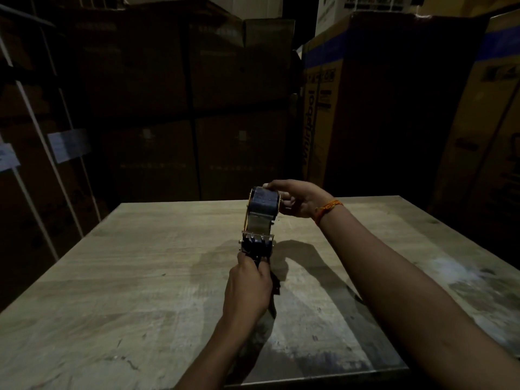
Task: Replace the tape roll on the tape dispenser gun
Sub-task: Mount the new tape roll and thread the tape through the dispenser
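We hold the tape dispenser gun (257,243) above the desk (140,263), its long axis running away from us: handle near, roll far. Our left hand (249,288) has its grip clamped around the handle. Our right hand (298,198) reaches in from the right, its grip closed over the tape roll (263,202), thumb on top and fingers (285,204) on the right face. The roll sits on the far end of the gun, tape trailing down toward the toothed blade (257,236). The right hand is nearer the roll, so we judge it works the roll while the left steadies.
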